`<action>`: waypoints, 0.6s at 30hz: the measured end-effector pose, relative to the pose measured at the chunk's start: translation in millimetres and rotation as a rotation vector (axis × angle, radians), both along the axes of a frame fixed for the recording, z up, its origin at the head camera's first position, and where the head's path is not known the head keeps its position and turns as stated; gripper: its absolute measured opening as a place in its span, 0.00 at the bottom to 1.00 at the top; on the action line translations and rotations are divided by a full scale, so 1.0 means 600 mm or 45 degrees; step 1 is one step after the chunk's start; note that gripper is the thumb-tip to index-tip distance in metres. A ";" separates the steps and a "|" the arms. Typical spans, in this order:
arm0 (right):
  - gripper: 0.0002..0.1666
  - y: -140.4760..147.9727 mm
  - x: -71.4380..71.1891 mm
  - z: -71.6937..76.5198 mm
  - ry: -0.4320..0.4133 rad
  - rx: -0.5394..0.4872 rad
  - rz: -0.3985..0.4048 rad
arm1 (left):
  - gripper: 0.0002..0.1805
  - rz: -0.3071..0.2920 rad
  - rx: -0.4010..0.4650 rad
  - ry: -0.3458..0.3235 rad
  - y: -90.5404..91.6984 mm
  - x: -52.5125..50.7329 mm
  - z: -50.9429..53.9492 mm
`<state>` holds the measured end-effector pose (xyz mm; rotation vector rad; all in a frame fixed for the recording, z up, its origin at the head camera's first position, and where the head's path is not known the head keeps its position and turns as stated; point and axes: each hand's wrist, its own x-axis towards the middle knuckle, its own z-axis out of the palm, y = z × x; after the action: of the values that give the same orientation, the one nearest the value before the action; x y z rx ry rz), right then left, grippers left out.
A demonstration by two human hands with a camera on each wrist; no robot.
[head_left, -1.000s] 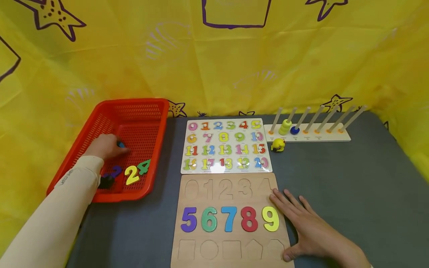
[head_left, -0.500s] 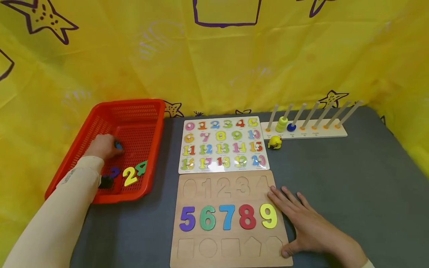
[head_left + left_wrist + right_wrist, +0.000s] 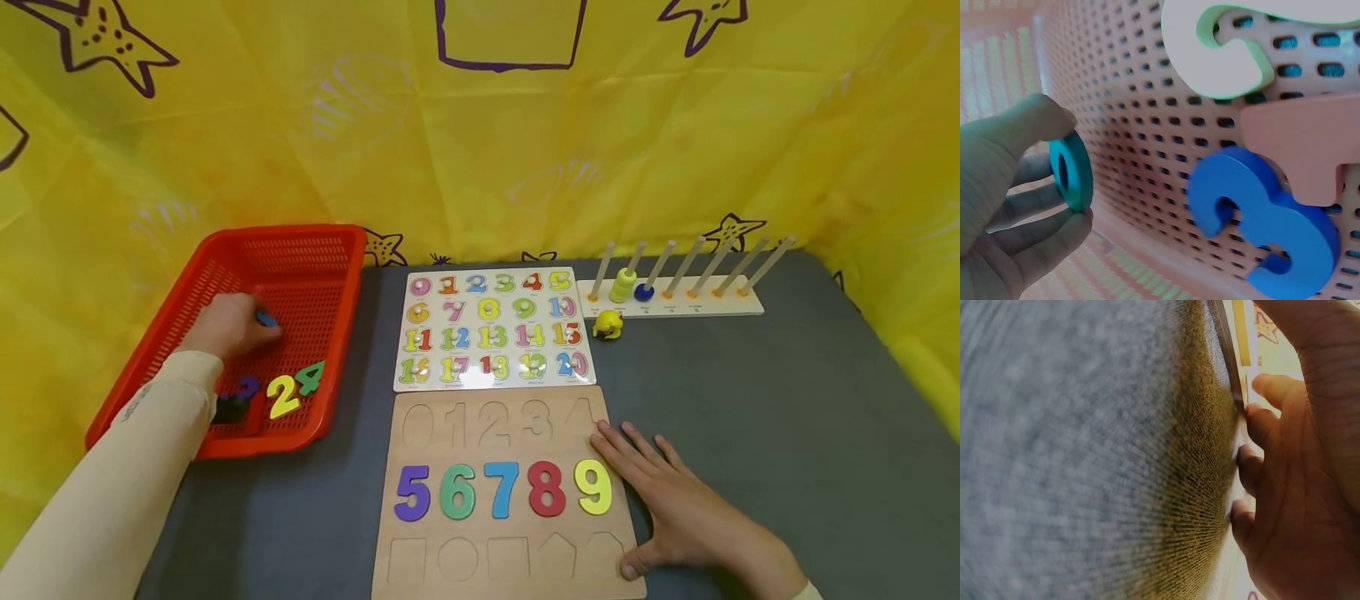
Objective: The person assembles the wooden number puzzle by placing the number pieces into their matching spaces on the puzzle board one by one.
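My left hand [image 3: 228,325] is inside the red basket [image 3: 347,333], pinching a blue number zero [image 3: 1079,172] on edge between thumb and fingers. Near it in the basket lie a purple-blue number three [image 3: 1260,212], a partly seen red piece [image 3: 1304,144], a yellow number two [image 3: 282,397] and a green number four [image 3: 310,378]. My right hand [image 3: 667,504] rests with spread fingers on the right edge of the wooden number board [image 3: 480,455]. Colored 5, 6, 7, 8 and 9 sit in its middle row; the upper digit outlines and lower shape outlines are unfilled.
Behind the wooden board lies a printed number puzzle [image 3: 495,325] with knobbed pieces. To its right stand a peg counting stand [image 3: 675,302] with yellow-green and blue beads, and a small yellow toy [image 3: 607,324]. A yellow patterned cloth [image 3: 480,158] hangs behind the dark tabletop.
The head view has shifted slightly. My left hand stays in the basket with the blue zero, turning a little; the right hand keeps its place on the board's edge.
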<state>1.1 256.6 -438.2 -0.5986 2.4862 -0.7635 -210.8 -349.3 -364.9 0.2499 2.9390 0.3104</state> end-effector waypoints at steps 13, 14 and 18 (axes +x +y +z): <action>0.85 -0.002 -0.002 0.002 -0.054 0.005 -0.029 | 0.29 -0.215 0.268 0.681 0.148 0.133 0.124; 0.85 -0.002 -0.001 0.002 -0.054 0.004 -0.035 | 0.30 -0.278 0.300 0.750 0.164 0.152 0.126; 0.85 -0.005 -0.001 0.002 -0.038 -0.003 -0.035 | 0.36 -0.496 0.417 0.883 0.225 0.223 0.112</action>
<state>0.2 253.4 -437.1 -0.5506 2.4714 -0.7799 -77.2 -214.6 -298.0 1.1702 3.3565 0.7754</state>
